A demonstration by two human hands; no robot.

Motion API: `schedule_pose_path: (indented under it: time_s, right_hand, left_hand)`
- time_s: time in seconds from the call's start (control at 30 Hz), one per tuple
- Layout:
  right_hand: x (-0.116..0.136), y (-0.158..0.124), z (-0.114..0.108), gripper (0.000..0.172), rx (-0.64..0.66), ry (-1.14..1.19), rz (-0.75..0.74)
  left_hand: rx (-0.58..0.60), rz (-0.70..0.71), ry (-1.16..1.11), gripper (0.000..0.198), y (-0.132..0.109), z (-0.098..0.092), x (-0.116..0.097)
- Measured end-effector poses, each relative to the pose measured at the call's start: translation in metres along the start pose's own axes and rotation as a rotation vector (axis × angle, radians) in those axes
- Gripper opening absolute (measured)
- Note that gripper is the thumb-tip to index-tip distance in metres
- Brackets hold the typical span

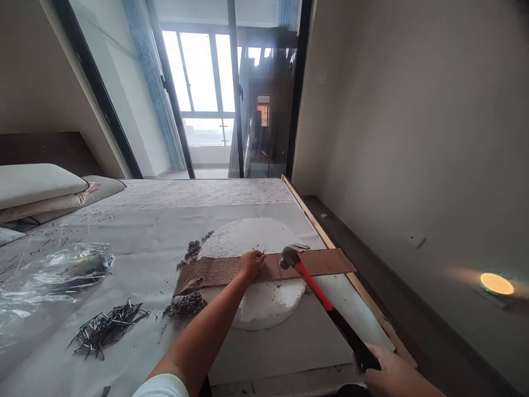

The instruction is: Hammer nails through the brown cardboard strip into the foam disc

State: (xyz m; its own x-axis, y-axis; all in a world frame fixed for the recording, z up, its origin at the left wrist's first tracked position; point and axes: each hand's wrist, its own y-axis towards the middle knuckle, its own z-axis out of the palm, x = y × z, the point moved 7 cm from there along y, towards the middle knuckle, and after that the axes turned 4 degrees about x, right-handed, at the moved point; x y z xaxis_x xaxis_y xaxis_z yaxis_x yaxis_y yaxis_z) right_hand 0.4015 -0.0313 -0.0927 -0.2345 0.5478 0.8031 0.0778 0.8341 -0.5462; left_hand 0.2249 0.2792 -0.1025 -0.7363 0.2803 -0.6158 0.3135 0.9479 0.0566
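Note:
A brown board (306, 263) with rows of small holes at its left part lies across a round white slab (264, 309). My left hand (252, 264) rests on the board's middle, fingers pinched on a small nail (263, 254). In my right hand (378, 364) is the black end of a hammer (316, 289) with a red and black handle. The hammer's metal head is over the board, just right of my left hand and apart from it. A pile of nails (108, 329) lies at the lower left.
Grey crumbs (185, 305) lie beside the slab. A clear plastic bag (53, 281) and pillows (39, 184) are at the left. A wooden edge strip (309, 215) runs along the right, near the wall (421, 138). Glass doors stand behind.

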Motion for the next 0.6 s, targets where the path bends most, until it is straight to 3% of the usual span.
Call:
schedule_pose_path:
  time_s: [0.13,0.3,0.47,0.6]
  right_hand:
    - [0.045,0.016,-0.010,0.011,0.055,-0.076,0.089]
    - [0.090,0.027,-0.009,0.016,0.045,-0.018,0.062]
    - [0.081,0.053,0.017,0.018,0.132,-0.064,0.159]
    - [0.078,0.059,0.016,0.019,0.095,-0.045,0.155]
  left_hand:
    - [-0.009,-0.018,0.003,0.024,-0.002,0.001,0.004]
    - [-0.031,0.030,-0.009,0.022,-0.001,0.004,0.007]
    - [0.002,0.006,0.000,0.023,-0.003,0.007,0.011]
    - [0.011,0.022,-0.012,0.022,-0.006,0.008,0.011]
